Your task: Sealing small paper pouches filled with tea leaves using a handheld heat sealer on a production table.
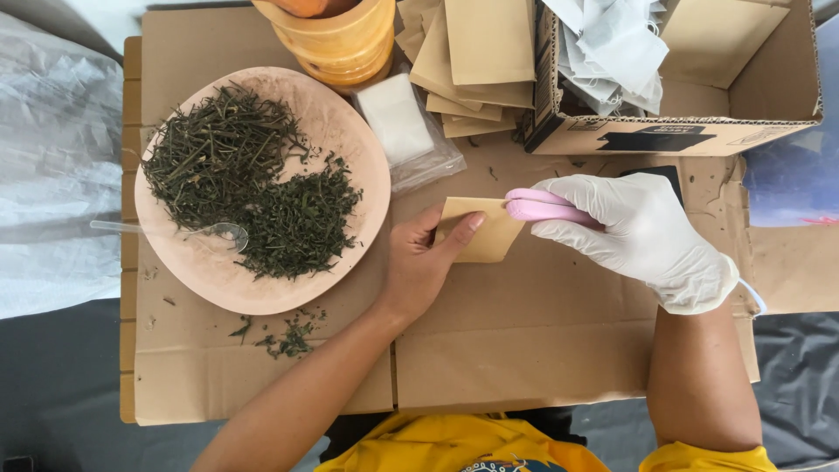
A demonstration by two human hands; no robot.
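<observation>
sealing step | small brown paper pouch (479, 229) pinched by bare left hand (419, 262) | pink handheld sealer (542, 208) gripped by gloved right hand (638, 232) at pouch's top edge | steady pass likely needed

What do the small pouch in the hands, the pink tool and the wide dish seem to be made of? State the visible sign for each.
Small pouch: matt tan paper, probably kraft, judging by its flat creased edges. Pink tool: likely plastic, with a smooth, uniform pastel sheen. Wide dish: possibly wood or plastic; pale pinkish with a dull surface, so the look leaves it open.

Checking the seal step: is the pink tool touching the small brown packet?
Touching. The head view shows the pink tool, gripped by the gloved right hand, closed over the brown packet's top edge.
</observation>
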